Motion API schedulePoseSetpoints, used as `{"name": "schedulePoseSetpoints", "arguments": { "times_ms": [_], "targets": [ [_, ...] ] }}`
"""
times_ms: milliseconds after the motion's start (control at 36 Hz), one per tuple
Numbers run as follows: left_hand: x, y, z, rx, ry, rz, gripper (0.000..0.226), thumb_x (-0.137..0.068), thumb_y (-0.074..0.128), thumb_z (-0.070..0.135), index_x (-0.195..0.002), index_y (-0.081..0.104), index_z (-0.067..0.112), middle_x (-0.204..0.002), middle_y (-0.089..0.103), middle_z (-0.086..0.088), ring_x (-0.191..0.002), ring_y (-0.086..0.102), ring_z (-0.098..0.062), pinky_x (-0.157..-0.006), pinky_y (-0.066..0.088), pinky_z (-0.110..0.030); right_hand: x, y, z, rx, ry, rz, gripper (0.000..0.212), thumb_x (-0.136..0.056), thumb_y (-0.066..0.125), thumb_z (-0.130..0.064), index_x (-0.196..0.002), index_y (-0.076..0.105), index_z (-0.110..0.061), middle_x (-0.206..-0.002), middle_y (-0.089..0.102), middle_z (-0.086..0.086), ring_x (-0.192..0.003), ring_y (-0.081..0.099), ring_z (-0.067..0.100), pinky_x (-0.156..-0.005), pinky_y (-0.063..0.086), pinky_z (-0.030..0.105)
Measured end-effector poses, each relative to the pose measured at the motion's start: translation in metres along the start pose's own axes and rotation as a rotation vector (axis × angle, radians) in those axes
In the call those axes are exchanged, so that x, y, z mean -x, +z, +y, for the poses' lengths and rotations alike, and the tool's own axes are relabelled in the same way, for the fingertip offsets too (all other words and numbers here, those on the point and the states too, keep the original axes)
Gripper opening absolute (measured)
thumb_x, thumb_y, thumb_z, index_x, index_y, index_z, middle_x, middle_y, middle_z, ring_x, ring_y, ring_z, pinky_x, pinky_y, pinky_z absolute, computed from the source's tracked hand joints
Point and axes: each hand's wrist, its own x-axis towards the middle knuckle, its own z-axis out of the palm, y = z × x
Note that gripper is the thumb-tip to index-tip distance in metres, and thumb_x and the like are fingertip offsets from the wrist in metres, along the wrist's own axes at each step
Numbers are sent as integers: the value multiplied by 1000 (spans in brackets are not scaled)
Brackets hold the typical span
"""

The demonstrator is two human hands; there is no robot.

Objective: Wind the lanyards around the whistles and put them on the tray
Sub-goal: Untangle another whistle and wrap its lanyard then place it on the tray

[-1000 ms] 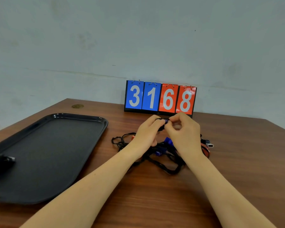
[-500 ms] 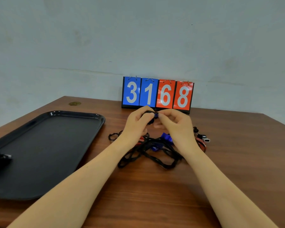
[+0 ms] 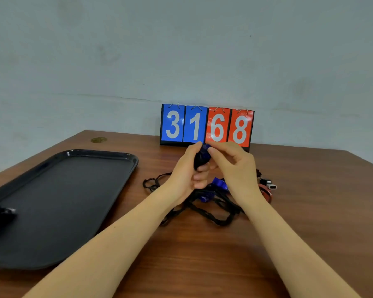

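A blue whistle wrapped in black lanyard [image 3: 201, 157] is held up above the table between both hands. My left hand [image 3: 186, 175] grips it from the left with thumb and curled fingers. My right hand [image 3: 235, 168] pinches its top from the right. Below the hands lies a tangle of black lanyards [image 3: 215, 211] with blue whistles [image 3: 220, 184] in it. A red whistle [image 3: 266, 191] and a white-tipped one [image 3: 271, 186] lie at the pile's right. The black tray [image 3: 58, 203] sits at the left with one wound dark whistle [image 3: 0, 214] on it.
A flip scoreboard [image 3: 207, 125] reading 3168 stands at the back of the wooden table [image 3: 310, 211] against the wall. A small brass disc [image 3: 98, 140] is set in the table's far left corner.
Both hands have lifted a little with the whistle. The lanyard bundle around it looks thicker, and less loose cord trails from the hands.
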Motion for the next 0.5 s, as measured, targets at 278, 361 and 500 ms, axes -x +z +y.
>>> {"name": "schedulePoseSetpoints", "arguments": {
  "times_ms": [278,361,500],
  "targets": [
    [-3,-1,-5,-24,-17,98,41,-99,37,31,-66,50,12,-53,31,2,-38,25,-8,-36,20,-20,1,2,13,-119,202,-57,14,-92,61,-19,-99,73,-19,-73,70,-3,-71,64,9,-70,54,21],
    [-5,-5,-7,-5,-26,126,34,-98,35,29,-74,51,11,-55,29,2,-39,23,-8,-34,20,-19,3,6,16,-75,192,-64,12,-92,61,-19,-94,73,-21,-75,71,-4,-71,65,5,-67,53,16],
    [-9,-9,-7,131,-92,59,32,-98,35,31,-79,52,10,-57,31,2,-39,24,-7,-34,20,-18,4,5,20,87,110,-89,14,-94,59,-21,-102,70,-23,-101,66,-5,-91,60,-3,-78,45,7]
  ]
}}
